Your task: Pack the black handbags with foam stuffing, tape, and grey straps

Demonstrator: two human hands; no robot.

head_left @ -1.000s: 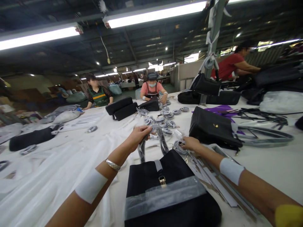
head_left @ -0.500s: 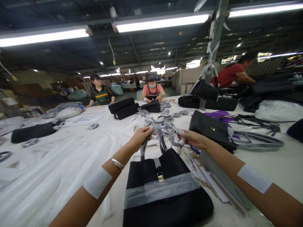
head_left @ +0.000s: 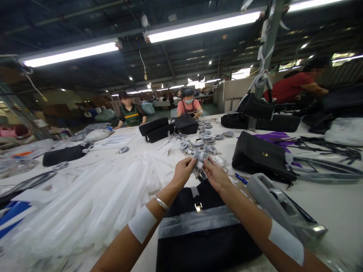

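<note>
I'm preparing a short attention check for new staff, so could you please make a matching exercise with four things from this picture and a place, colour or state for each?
Things:
1. silver bracelet
2. pen
3. nearest black bag
4. grey strap bundle

Places, colours or states:
A. crossed by a strip of clear plastic
B. held between the left hand and the right hand
C. around the left arm
D. blue

Right pairs: 1-C, 2-D, 3-A, 4-B
</note>
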